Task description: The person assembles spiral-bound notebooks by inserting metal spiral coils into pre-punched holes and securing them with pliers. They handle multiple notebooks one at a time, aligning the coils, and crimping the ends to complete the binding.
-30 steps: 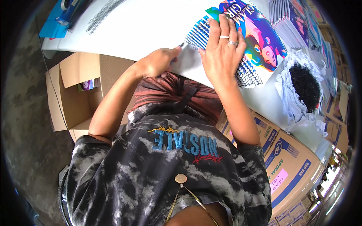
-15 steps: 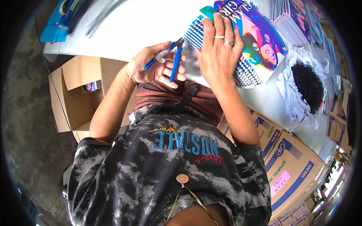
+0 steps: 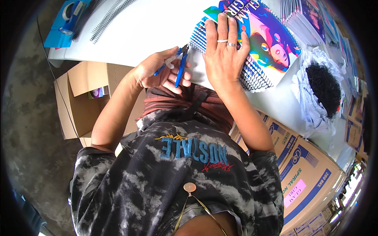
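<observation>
My left hand (image 3: 151,70) holds a pair of blue-handled wire cutters (image 3: 182,67), their handles spread and some fingers loosely extended. The dark jaws point up, just left of a stack of spiral notebooks (image 3: 271,47) and apart from it. Pressed flat on that stack is my right hand (image 3: 225,59), fingers stretched out and two rings on them. The top notebook has a colourful cover with an illustrated face. Rows of coil bindings (image 3: 256,74) show along the stack's near and left edges.
Loose wire coils (image 3: 112,17) and a tape roll (image 3: 73,11) on a blue sheet lie far left on the white table (image 3: 153,23). A white bag of black coil scraps (image 3: 323,90) sits right, beside more notebooks (image 3: 303,19). Cardboard boxes (image 3: 307,169) stand below; an open one (image 3: 84,114) is left.
The cutters have drawn back slightly left and down, away from the stack's coil edge. My right hand has shifted a little left on the notebooks.
</observation>
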Demonstrator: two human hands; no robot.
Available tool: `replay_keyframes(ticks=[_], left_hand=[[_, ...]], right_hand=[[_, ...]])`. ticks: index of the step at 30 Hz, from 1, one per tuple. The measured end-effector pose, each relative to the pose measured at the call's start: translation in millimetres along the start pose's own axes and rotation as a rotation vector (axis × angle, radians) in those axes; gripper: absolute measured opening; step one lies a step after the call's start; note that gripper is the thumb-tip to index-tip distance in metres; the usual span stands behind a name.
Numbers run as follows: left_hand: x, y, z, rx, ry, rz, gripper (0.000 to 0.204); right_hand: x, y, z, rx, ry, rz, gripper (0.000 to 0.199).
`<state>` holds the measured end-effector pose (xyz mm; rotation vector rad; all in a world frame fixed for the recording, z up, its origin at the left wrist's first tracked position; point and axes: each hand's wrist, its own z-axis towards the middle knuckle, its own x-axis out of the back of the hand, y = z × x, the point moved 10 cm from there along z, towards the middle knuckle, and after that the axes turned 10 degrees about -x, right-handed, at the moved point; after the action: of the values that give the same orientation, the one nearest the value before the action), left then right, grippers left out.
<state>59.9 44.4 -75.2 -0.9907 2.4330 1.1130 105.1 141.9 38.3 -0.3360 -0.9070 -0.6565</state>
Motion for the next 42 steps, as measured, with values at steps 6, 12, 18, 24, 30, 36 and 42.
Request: replay_keyframes(ticks=[6, 12, 18, 24, 30, 36, 42], left_hand=[[21, 8, 8, -0.078, -0.068, 0.412, 0.056], [-17, 43, 1, -0.332, 0.013, 1.839, 0.041], [60, 91, -25, -0.256, 0.476, 1.574, 0.052], [23, 107, -51, -1.001, 0.840, 1.555, 0.057], [-43, 7, 31, -0.891, -0.034, 0.409, 0.072], [-51, 93, 63, -0.846, -0.175, -0.102, 0.089], [-50, 164, 114, -0.705, -0.454, -0.207, 0.071]], right_hand=[[-1, -1, 1, 0.027, -0.073, -0.048, 0.057], [0, 0, 2, 0.011, -0.098, -0.003, 0.066], [77, 62, 40, -0.102, 0.003, 0.426, 0.080], [-37, 282, 28, -0.980, -0.171, 1.255, 0.072], [-151, 235, -14, -1.067, -1.007, 2.019, 0.078], [-103, 167, -10, -0.805, -0.944, 2.371, 0.075], [-72, 118, 12, -0.777, -0.617, 2.034, 0.046]])
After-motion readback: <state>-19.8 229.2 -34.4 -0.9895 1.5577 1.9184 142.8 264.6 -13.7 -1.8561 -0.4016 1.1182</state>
